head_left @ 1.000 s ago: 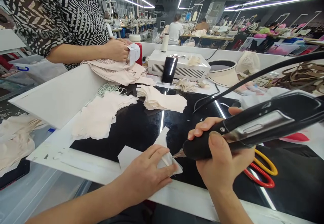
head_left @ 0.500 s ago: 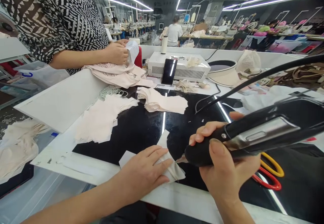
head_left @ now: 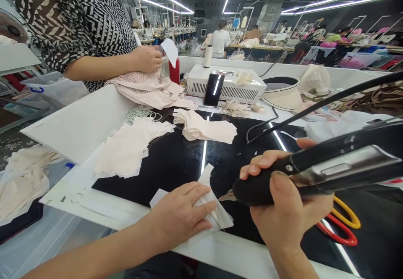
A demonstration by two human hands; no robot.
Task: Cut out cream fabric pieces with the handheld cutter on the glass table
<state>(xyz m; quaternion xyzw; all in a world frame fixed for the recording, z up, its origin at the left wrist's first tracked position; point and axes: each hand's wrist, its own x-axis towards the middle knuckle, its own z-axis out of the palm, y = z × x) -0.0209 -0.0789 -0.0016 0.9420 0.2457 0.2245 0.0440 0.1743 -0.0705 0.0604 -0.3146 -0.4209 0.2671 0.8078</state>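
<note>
Fabric piece (head_left: 217,216) pinned flat by the left hand (head_left: 181,218), cutter (head_left: 315,172) gripped in the right hand (head_left: 283,211).

Since a second ago the near scene has barely changed: the cutter tip still meets the piece at the near edge of the black table (head_left: 176,157), while the co-worker's hand (head_left: 146,58) at far left has lifted its white tag (head_left: 170,50) higher. Counted, largest first: one table, one white box (head_left: 226,85) at the far side, two stacks of cut pieces (head_left: 126,148) (head_left: 204,128) left of centre, one phone (head_left: 213,90) leaning on the box, two rings, yellow (head_left: 348,214) and red (head_left: 338,235), near right. Left fingers lie spread and flat; right fingers are closed round the handle.
</note>
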